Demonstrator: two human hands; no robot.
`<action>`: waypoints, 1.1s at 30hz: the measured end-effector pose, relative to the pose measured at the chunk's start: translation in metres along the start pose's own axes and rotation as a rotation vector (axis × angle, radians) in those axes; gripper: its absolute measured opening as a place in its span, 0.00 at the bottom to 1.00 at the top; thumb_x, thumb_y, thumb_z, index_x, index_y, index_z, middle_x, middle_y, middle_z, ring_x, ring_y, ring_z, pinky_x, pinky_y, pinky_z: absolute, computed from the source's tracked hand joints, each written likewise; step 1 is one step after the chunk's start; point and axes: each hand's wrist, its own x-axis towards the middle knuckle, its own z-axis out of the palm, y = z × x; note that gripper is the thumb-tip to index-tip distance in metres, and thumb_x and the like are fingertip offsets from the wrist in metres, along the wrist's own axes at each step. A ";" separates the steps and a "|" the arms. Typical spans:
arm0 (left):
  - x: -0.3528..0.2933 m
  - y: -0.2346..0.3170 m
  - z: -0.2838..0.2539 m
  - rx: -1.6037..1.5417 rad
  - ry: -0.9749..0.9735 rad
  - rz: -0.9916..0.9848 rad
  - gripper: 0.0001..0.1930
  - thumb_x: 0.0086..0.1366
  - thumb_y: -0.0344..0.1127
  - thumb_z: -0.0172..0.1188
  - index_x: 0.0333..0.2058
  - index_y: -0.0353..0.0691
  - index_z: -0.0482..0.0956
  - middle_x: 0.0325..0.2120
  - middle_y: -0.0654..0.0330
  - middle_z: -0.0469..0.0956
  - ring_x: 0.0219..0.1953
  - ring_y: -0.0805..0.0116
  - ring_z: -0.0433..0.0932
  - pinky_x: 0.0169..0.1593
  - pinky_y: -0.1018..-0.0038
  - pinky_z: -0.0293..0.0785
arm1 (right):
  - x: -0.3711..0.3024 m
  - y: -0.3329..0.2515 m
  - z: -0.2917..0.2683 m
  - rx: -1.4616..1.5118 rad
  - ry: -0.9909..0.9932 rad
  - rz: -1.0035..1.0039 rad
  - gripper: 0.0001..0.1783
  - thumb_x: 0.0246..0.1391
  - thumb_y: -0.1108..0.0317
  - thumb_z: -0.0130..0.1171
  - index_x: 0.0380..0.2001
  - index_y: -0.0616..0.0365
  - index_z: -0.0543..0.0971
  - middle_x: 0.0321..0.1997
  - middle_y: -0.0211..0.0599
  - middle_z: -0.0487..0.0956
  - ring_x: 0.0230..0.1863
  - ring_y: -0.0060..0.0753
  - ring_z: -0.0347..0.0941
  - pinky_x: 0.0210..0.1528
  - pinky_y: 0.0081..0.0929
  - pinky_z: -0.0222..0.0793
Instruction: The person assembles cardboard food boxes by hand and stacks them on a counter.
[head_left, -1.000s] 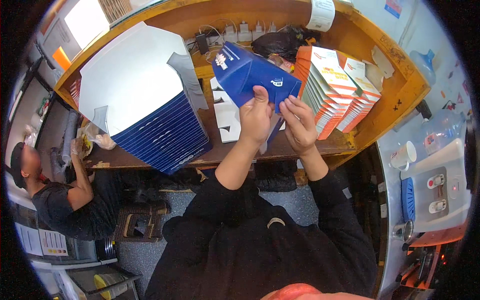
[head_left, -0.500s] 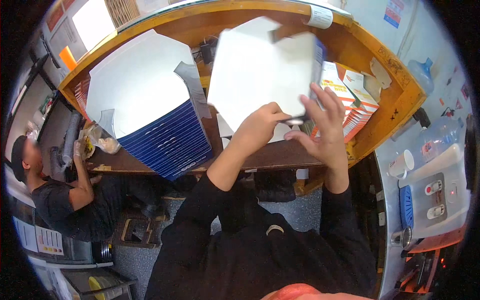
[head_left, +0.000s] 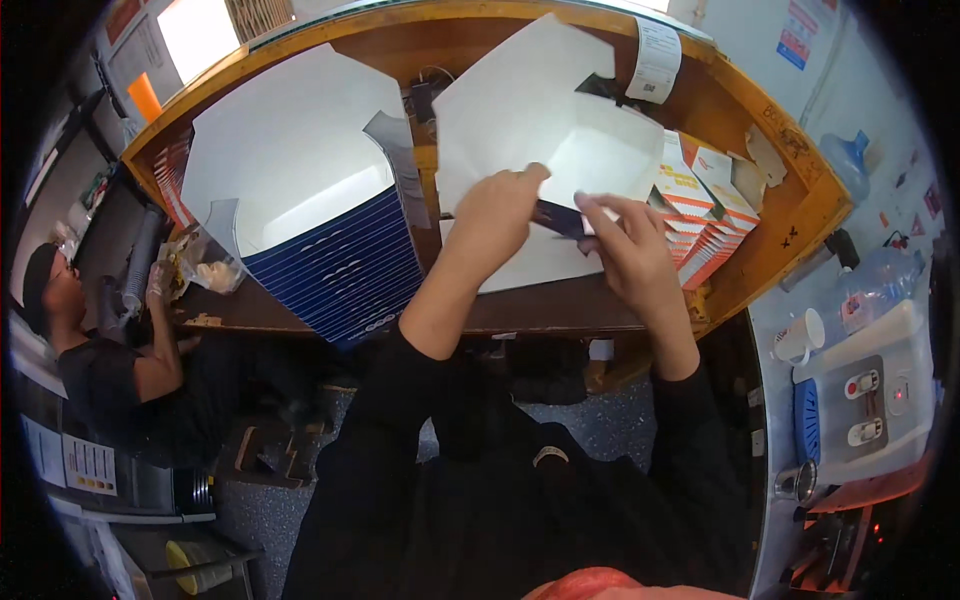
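A cardboard box (head_left: 505, 125), white inside with a dark blue outer side, is partly folded in front of me. Its tall lid panel points away from me, and its inner corner faces up. My left hand (head_left: 497, 215) is closed on the near edge, thumb on top. On the narrow dark blue flap at the near side, the bent fingers of my right hand (head_left: 632, 240) pinch the cardboard. Left of it stands a tall stack of nested boxes (head_left: 335, 270) of the same blue and white kind, the top one's lid panel raised.
Orange and white cartons (head_left: 712, 200) stand stacked at the right of the wooden shelf (head_left: 790, 190). A paper slip (head_left: 655, 60) hangs from its upper rim. At left a person (head_left: 115, 350) handles things beside a plastic bag (head_left: 215, 270). A mug (head_left: 798, 337) stands on the right counter.
The box has turned and tilted, so its inner corner now shows more plainly. My right hand has gone from spread fingers to a pinch on the flap; my left hand has shifted slightly left.
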 end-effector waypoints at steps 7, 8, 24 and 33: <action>-0.016 0.026 -0.007 -0.134 0.434 0.612 0.25 0.48 0.19 0.56 0.47 0.40 0.66 0.41 0.53 0.69 0.44 0.58 0.71 0.54 0.66 0.62 | 0.004 0.012 0.020 -0.028 0.143 0.053 0.18 0.38 0.78 0.57 0.38 0.58 0.73 0.27 0.38 0.74 0.30 0.36 0.69 0.34 0.32 0.64; -0.020 0.022 -0.002 -0.121 0.437 0.608 0.25 0.48 0.19 0.56 0.47 0.40 0.66 0.41 0.53 0.69 0.44 0.58 0.71 0.54 0.66 0.62 | 0.007 0.007 0.023 0.100 0.265 0.169 0.17 0.40 0.79 0.57 0.38 0.59 0.73 0.27 0.39 0.74 0.30 0.35 0.70 0.33 0.30 0.65; -0.027 0.001 -0.005 -1.211 0.592 -0.164 0.32 0.46 0.20 0.58 0.50 0.44 0.57 0.40 0.60 0.65 0.37 0.75 0.69 0.31 0.85 0.70 | 0.003 -0.034 0.071 0.774 0.532 0.386 0.05 0.47 0.80 0.53 0.29 0.64 0.68 0.29 0.36 0.74 0.31 0.23 0.71 0.33 0.17 0.67; -0.036 0.004 -0.018 -1.021 0.387 -0.052 0.34 0.49 0.24 0.60 0.54 0.40 0.52 0.50 0.51 0.59 0.51 0.64 0.62 0.54 0.73 0.58 | 0.002 -0.035 0.053 0.795 0.328 0.443 0.04 0.47 0.80 0.52 0.29 0.68 0.73 0.29 0.34 0.76 0.30 0.18 0.70 0.34 0.15 0.65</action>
